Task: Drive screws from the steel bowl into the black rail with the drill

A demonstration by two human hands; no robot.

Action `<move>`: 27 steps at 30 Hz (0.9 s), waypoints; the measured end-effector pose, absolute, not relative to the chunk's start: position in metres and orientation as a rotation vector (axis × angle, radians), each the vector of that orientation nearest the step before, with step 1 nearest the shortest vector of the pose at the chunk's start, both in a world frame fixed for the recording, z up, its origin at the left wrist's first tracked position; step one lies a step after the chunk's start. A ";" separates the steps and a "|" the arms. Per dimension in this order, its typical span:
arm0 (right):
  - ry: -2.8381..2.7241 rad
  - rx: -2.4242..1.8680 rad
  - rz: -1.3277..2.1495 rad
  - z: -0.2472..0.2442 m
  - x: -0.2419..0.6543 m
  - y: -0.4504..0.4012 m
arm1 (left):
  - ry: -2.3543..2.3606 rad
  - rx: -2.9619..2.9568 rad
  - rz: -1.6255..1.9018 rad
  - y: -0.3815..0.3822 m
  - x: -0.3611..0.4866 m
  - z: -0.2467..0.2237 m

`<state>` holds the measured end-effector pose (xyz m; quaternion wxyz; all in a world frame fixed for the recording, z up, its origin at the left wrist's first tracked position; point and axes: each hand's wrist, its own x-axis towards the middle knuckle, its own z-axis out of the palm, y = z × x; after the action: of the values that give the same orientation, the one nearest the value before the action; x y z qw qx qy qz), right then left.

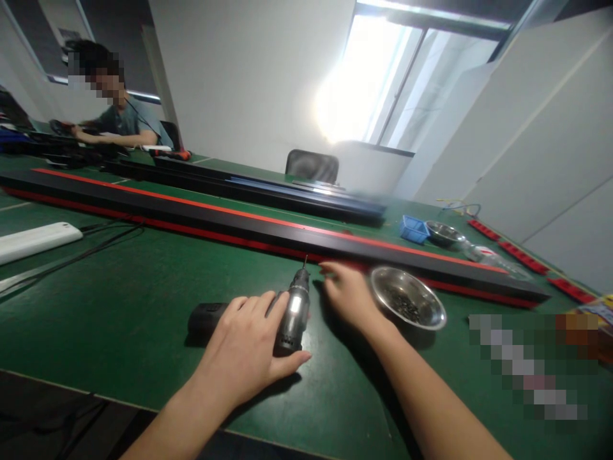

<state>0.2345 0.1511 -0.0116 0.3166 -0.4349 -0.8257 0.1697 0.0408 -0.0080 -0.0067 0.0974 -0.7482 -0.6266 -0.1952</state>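
My left hand (249,335) is wrapped over a black and grey cordless drill (297,313) that lies on its side on the green table. Its handle points left and its thin bit points away from me, at the near edge of a long black bar with red stripes (268,227). Just right of the bit tip, my right hand (352,294) has its fingers curled together by the bar's near side. Whatever they may hold is too small to make out. Beside that hand stands a metal bowl (433,313) with many small dark pieces, probably screws, inside.
Behind the bar lie more dark long profiles (268,191). A blue basket (414,229) and a second metal bowl (445,233) stand at the right back. A white bar-shaped object (38,241) with black cables lies left. A person (129,121) sits at the far left.
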 end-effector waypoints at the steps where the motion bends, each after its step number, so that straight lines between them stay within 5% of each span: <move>1: -2.176 -1.169 0.431 -0.018 0.230 0.153 | -1.857 -2.213 -0.582 -0.009 0.041 -0.007; 18: -2.116 -1.303 0.512 -0.036 0.217 0.167 | -1.825 -2.257 -0.700 -0.049 0.040 -0.022; 27: -1.742 -1.203 0.882 -0.028 0.223 0.170 | -1.808 -2.244 -0.767 -0.048 0.040 -0.022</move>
<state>0.2227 0.1698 -0.0276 0.4115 -0.4779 -0.6925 0.3504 0.0404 -0.0477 -0.0223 0.0796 -0.7501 -0.6044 -0.2563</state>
